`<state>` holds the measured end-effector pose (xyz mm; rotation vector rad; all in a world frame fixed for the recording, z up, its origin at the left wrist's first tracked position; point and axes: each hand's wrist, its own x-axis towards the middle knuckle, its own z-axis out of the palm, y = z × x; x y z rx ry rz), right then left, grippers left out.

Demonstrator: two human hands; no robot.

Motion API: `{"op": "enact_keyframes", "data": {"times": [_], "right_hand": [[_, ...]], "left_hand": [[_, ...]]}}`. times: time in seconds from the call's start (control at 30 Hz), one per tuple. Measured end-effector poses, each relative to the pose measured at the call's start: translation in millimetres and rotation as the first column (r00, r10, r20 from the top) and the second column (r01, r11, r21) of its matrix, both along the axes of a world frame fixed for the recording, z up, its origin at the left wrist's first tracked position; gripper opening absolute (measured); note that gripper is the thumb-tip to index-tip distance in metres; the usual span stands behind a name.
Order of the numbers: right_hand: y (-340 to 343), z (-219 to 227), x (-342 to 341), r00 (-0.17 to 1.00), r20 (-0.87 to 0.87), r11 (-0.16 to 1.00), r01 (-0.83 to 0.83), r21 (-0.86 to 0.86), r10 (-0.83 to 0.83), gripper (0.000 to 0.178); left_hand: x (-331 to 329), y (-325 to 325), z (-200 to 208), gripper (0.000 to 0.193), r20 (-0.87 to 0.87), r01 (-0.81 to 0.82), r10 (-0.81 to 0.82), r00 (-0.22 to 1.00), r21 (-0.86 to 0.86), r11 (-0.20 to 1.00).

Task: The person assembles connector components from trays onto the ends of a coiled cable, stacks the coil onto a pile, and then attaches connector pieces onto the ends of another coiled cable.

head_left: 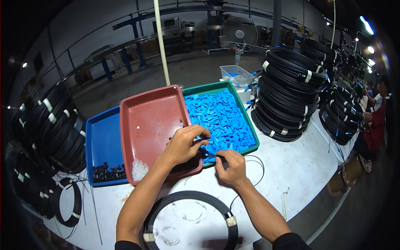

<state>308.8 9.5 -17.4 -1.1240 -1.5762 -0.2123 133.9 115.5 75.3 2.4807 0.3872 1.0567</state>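
Note:
My right hand (232, 166) pinches the end of a thin black cable (263, 167) over the front edge of the green tray (255, 137). From there the cable loops right and runs down to a taped black coil (187, 195) lying in front of me. My left hand (183, 143) hovers over the right side of the red tray (154, 108), fingers curled, with a small gap between thumb and forefinger. Nothing shows in that gap. Many small blue plastic pieces (221, 118) fill the green tray just beyond both hands. A dark tip shows beside my right fingertips.
A blue tray (102, 137) with small black parts (109, 171) stands at left. Clear small pieces (139, 170) lie in the red tray. Tall cable coil stacks (287, 96) rise at right, more coils (50, 129) at left. Behind is a clear bin (236, 76). A person (377, 118) works far right.

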Motion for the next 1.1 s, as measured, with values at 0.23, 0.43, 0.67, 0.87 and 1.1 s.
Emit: {"op": "enact_keyframes", "data": {"times": [0.23, 0.43, 0.67, 0.87, 1.1], "right_hand": [[-17, 15, -26, 0.983, -0.099, 0.979, -0.168, -0.118, 0.157, 0.011], [-30, 21, -52, 0.943, -0.042, 0.926, -0.333, -0.175, 0.331, 0.015], [-40, 24, -70, 0.898, -0.025, 0.883, -0.437, -0.17, 0.439, 0.019], [-36, 20, -69, 0.876, -0.02, 0.854, -0.475, -0.213, 0.482, 0.02], [-43, 30, -68, 0.832, 0.027, 0.788, -0.513, -0.341, 0.554, 0.028]], "left_hand": [[-72, -66, -12, 0.015, 0.078, -0.244, 0.256, 0.963, -0.139, 0.96], [-112, -91, -54, 0.014, 0.077, -0.288, 0.354, 0.932, -0.433, 0.854], [-114, -100, -67, 0.015, 0.153, -0.215, 0.311, 0.938, -0.445, 0.869], [-113, -103, -66, 0.017, 0.164, -0.255, 0.347, 0.923, -0.415, 0.874], [-116, -105, -65, 0.015, 0.193, -0.238, 0.319, 0.928, -0.352, 0.905]]}}
